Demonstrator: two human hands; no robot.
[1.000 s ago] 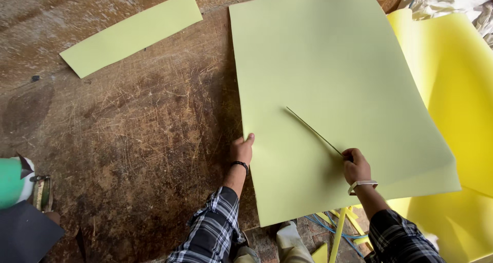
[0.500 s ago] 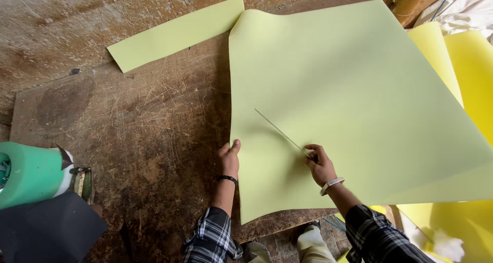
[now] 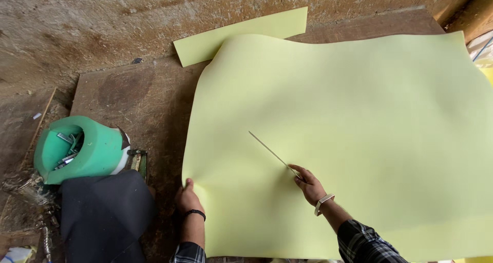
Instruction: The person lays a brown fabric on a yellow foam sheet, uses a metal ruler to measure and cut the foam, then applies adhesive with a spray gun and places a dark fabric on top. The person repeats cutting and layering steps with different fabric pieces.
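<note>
Right hand was closed around a thin blade, tip angled up-left on the pale yellow sheet; left hand pinched the sheet's lower-left edge, fingers curled; sheet lay across the wooden board, green tub nearby

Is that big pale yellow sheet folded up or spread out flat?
Spread out, not folded. The pale yellow sheet lies open across the wooden board, slightly wavy along its far edge, with no crease showing.

sheet on board | strip behind | tub left
</note>
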